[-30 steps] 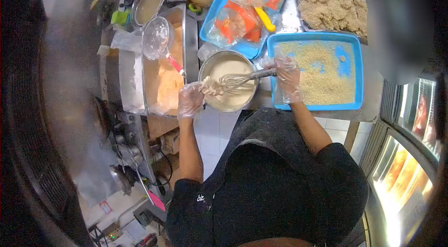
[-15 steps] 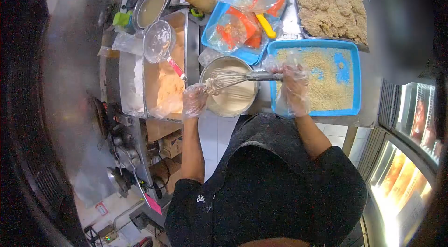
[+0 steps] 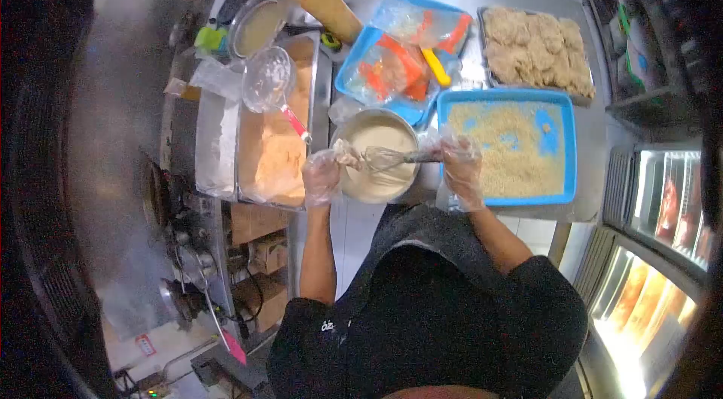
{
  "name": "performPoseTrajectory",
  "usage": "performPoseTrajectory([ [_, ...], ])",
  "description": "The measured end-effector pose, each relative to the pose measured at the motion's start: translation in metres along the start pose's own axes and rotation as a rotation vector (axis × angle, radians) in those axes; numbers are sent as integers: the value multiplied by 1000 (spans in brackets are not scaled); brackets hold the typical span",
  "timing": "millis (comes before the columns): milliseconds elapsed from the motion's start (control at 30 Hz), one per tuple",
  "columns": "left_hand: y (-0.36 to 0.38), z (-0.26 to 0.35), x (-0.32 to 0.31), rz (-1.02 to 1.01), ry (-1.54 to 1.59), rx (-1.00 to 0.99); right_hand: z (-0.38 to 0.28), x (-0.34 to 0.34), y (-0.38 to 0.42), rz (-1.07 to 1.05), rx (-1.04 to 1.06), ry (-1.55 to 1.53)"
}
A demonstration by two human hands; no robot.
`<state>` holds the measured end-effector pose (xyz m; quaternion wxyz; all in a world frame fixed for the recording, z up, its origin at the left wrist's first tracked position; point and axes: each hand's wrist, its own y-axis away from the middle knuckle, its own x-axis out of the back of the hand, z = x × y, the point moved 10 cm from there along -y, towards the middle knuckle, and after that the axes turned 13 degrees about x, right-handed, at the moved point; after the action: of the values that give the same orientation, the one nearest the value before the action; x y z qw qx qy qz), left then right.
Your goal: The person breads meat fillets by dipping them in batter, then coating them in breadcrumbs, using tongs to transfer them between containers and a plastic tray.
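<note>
A round metal bowl of pale batter [image 3: 373, 133] sits at the front edge of the steel table. My right hand [image 3: 461, 167], in a clear plastic glove, grips the handle of a whisk [image 3: 384, 158] whose wires lie level over the bowl. At the bowl's left rim, my left hand [image 3: 323, 174], gloved too, is closed on a small pale lump [image 3: 347, 153] beside the whisk's wire end. To the right is a blue tray of crumbs [image 3: 570, 146], partly behind my right hand. Left of the bowl stands a metal pan of orange-tinted flour [image 3: 277, 154].
A sieve with a red handle [image 3: 268, 81] rests on the pan. Behind the bowl, a blue tray [image 3: 352, 60] holds plastic bags and a yellow-handled tool [image 3: 435, 67]. Coated pieces [image 3: 538, 48] fill a back-right tray. A cardboard roll [image 3: 324, 6] and lit display case [image 3: 648, 286] flank the table.
The whole scene sits lower in view. The whisk's wires have shifted right, away from my left hand, and the pale lump now shows between its fingers and the wires.
</note>
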<state>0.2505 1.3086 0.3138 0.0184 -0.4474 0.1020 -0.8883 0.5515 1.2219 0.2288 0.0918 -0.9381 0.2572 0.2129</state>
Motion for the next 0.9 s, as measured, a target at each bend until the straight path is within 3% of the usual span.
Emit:
performPoseTrajectory([
  [67, 3, -27, -4, -10, 74, 65, 18, 14, 1, 14, -30, 169],
  [100, 4, -42, -10, -29, 123, 99, 3, 5, -3, -141, 61, 512],
  [167, 3, -51, -22, -46, 73, 44, -21, -5, -9, -261, 262, 788],
  [200, 9, -3, -11, 38, -351, -173, -32, -14, -9, -340, 370, 975],
  [300, 13, -20, -24, 75, -469, -208, -48, -35, -8, -497, 559, 1355],
  [333, 12, -38, -38, 61, -592, -201, -41, -13, -16, -336, 415, 881],
  [367, 11, -48, -39, 35, -445, -114, -15, 2, -17, -86, 159, 72],
  [467, 16, -46, -31, 3, -176, 41, -20, -7, -23, -94, 73, 55],
  [533, 16, -6, -5, 82, -227, 2, -38, -12, -21, -106, 135, 55],
  [633, 16, 5, 3, 73, -228, 15, -10, 3, -26, -48, 117, -7],
  [667, 17, 11, 8, 180, -232, -66, -14, -2, -28, -88, 61, 142],
  [800, 17, 19, 11, 167, -221, -89, -16, -7, -27, -138, 115, 99],
  [900, 19, 54, 43, 205, -3, -34, -37, -23, -19, -137, 23, 89],
])
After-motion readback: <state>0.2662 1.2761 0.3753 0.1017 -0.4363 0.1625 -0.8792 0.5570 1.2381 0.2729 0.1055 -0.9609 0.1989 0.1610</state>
